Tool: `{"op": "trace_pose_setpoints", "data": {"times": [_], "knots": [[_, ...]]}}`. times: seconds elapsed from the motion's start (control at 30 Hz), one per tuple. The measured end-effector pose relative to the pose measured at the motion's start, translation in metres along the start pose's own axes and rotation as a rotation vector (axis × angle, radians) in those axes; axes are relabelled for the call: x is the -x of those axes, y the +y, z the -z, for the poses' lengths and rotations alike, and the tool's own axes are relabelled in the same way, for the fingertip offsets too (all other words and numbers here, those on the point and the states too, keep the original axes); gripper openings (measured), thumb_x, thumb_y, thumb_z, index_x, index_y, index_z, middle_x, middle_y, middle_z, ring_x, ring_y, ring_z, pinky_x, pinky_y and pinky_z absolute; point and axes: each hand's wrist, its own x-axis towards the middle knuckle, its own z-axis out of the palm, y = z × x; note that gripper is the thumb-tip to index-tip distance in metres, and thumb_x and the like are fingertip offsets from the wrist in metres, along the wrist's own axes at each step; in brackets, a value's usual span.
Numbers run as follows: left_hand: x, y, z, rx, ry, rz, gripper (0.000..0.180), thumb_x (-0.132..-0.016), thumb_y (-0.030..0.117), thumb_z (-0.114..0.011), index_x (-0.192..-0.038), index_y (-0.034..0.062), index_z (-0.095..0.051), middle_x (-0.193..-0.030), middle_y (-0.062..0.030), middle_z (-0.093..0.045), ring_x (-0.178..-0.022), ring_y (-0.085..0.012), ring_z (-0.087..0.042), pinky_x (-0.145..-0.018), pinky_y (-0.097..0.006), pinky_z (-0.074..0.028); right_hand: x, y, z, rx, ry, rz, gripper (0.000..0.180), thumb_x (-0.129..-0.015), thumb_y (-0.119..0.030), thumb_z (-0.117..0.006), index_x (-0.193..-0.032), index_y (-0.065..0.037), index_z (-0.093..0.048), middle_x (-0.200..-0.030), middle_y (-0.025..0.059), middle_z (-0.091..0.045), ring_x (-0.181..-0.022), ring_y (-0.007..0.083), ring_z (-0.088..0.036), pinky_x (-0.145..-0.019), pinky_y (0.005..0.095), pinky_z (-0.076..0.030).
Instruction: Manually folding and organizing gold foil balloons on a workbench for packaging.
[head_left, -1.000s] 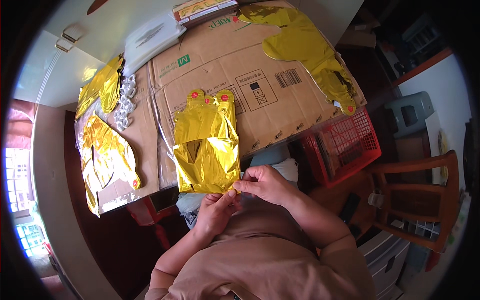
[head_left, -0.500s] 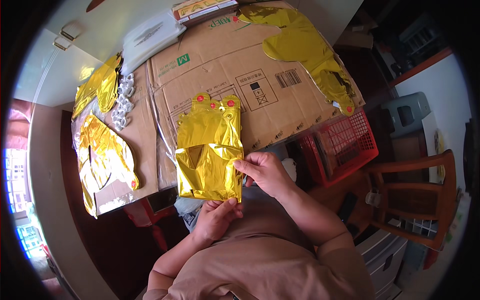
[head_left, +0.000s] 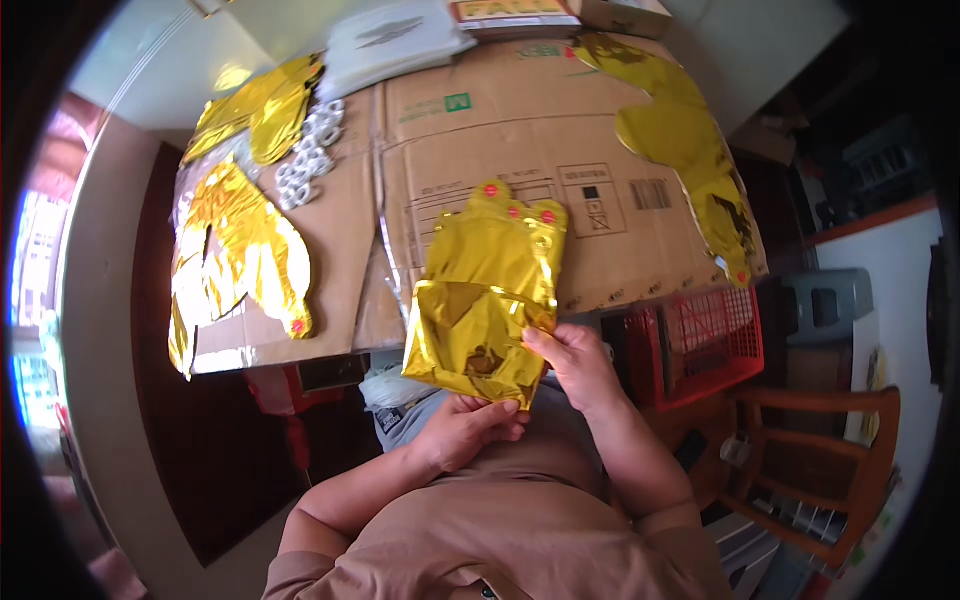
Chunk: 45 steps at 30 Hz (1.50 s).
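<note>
A folded gold foil balloon (head_left: pixel 485 255), flat and creased, lies in front of me with its near part past the cardboard's front edge. Red round dots mark the tabs at its far end. My left hand (head_left: pixel 468 432) pinches the near edge between thumb and fingers. On the right side, my right hand (head_left: pixel 580 362) grips the balloon's edge, thumb on top. Another flat gold foil balloon (head_left: pixel 270 250) rests at the left, with a further gold foil piece (head_left: pixel 278 125) behind it. A larger curved gold foil balloon (head_left: pixel 675 135) is spread at the right.
Flattened cardboard (head_left: pixel 480 110) covers the table. White ring-shaped pieces (head_left: pixel 308 160) lie near the left foil. A stack of clear plastic bags (head_left: pixel 395 45) sits at the back, beside a box (head_left: pixel 515 15). A red basket (head_left: pixel 745 350) and wooden chair (head_left: pixel 810 398) stand right.
The whole view has shifted, so the table's things appear farther right. Both hands keep hold of the folded balloon, whose lower face now looks more dented.
</note>
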Motion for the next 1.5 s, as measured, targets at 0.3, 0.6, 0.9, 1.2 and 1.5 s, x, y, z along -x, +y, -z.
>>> {"op": "trace_pose_setpoints", "data": {"times": [0.3,0.6,0.9,1.2,1.5], "knots": [[0.013,0.037,0.032,-0.098,0.153,-0.109,0.024,-0.099,0.019,-0.064,-0.114,0.0008,-0.069,-0.105,-0.009,-0.073,-0.091,-0.0181,-0.071,-0.083,-0.033,-0.058,0.006,-0.004,0.033,0.126,0.0,-0.058,0.019,-0.094,-0.017,-0.071,-0.092,0.001,-0.075,-0.086,-0.0017,-0.071,-0.075,0.0014,-0.058,-0.069,0.02,-0.046],[-0.002,0.06,0.032,-0.28,0.147,-0.173,0.022,-0.098,0.026,-0.068,-0.091,0.0065,-0.073,-0.072,0.0072,-0.059,-0.059,-0.0017,-0.041,-0.054,-0.021,-0.033,0.003,-0.027,0.055,0.206,-0.211,-0.183,0.016,-0.089,-0.01,-0.073,-0.099,0.002,-0.075,-0.094,0.0031,-0.074,-0.084,0.01,-0.066,-0.082,0.0271,-0.051],[-0.009,0.047,0.024,-0.027,0.209,-0.233,0.029,-0.101,0.03,-0.064,-0.093,0.0037,-0.073,-0.074,0.0066,-0.06,-0.06,-0.0017,-0.042,-0.054,-0.021,-0.034,-0.003,-0.026,0.049,0.217,-0.263,-0.188,0.016,-0.091,-0.017,-0.074,-0.093,-0.001,-0.074,-0.084,0.0008,-0.072,-0.073,0.0078,-0.063,-0.071,0.0252,-0.05],[-0.01,0.041,0.037,-0.212,0.202,-0.294,0.031,-0.1,0.026,-0.066,-0.102,-0.0034,-0.074,-0.083,0.0059,-0.066,-0.069,0.0002,-0.049,-0.06,-0.02,-0.04,0.002,-0.011,0.037,0.109,-0.12,-0.104,0.018,-0.097,-0.02,-0.067,-0.095,-0.002,-0.074,-0.085,-0.0083,-0.064,-0.078,0.0021,-0.052,-0.074,0.0215,-0.041],[-0.004,0.052,0.032,-0.271,0.165,-0.257,0.023,-0.098,0.019,-0.068,-0.105,-0.0016,-0.073,-0.089,0.0016,-0.07,-0.077,-0.0024,-0.058,-0.069,-0.021,-0.048,0.003,0.003,0.049,0.09,-0.186,-0.158,0.02,-0.097,-0.021,-0.066,-0.09,-0.004,-0.073,-0.084,-0.0069,-0.063,-0.078,0.0035,-0.053,-0.074,0.023,-0.041]]}}
